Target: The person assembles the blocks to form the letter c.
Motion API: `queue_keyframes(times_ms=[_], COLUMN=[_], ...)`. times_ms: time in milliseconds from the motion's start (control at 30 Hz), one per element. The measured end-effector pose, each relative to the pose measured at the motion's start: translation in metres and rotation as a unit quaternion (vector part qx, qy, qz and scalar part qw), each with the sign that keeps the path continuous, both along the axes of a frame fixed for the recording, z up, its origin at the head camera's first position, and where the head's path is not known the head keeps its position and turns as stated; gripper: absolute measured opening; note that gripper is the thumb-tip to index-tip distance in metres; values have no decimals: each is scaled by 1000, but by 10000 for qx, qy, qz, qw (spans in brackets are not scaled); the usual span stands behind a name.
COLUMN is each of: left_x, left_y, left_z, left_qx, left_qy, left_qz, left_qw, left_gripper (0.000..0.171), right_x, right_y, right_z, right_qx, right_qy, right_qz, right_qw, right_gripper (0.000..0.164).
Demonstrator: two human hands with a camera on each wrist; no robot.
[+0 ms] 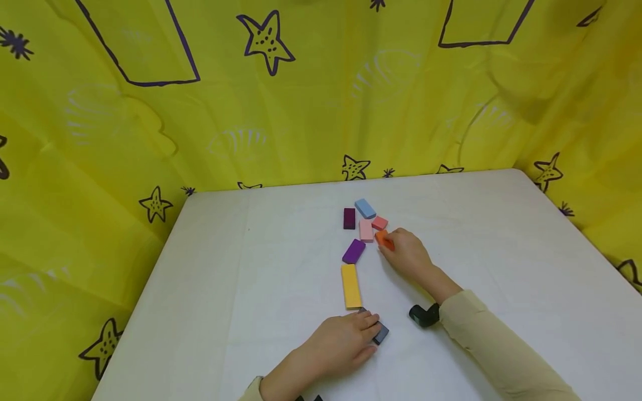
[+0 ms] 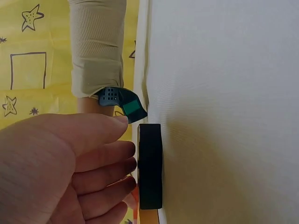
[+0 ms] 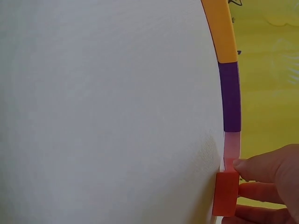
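My left hand [image 1: 341,342] rests its fingertips on a dark grey block [image 1: 382,334] lying on the table. In the left wrist view the fingers are loosely bent against one face of that block [image 2: 150,165], with the thumb clear of it. Farther forward, my right hand [image 1: 408,253] pinches an orange block [image 1: 381,237] at table level. A small coral block [image 1: 380,223] lies just beyond the orange one, and a pink block [image 1: 366,230] sits to its left. Between the two hands, a long yellow block [image 1: 351,287] almost meets the grey block's far end.
A purple block [image 1: 354,252] lies beyond the yellow one. Farther off are a maroon block [image 1: 349,219] and a light blue block [image 1: 365,208]. A white cloth covers the table [image 1: 281,239]. Yellow curtain [image 1: 321,111] hangs behind. A black wrist camera [image 1: 423,316] juts beside the right sleeve.
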State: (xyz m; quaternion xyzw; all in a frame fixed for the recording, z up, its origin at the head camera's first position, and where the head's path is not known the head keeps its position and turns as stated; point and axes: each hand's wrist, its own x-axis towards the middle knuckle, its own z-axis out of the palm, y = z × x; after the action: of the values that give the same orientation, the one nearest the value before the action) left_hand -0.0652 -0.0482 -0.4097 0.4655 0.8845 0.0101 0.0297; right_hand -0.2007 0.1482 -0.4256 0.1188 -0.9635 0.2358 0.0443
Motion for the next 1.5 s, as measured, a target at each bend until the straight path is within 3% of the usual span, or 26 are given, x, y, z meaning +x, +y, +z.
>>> queue_keyframes(times_ms=[333,967,1500], left_x=[3,2,1], left_y=[0,-1,-1], left_z=[-3,-2,-6], left_qx=[114,138,182], left_qy=[368,210,226], left_qz=[13,27,-1], left_qw=[9993,9997,9996], left_gripper=[37,36,36], right_x=[19,58,82], right_y=[13,25,29], right_z=[3,11,13], right_qx=[271,259,106], right_qy=[164,-193,-88], right_qz=[240,458,773], right_qw=[9992,9984,9969], right_gripper=[20,18,18])
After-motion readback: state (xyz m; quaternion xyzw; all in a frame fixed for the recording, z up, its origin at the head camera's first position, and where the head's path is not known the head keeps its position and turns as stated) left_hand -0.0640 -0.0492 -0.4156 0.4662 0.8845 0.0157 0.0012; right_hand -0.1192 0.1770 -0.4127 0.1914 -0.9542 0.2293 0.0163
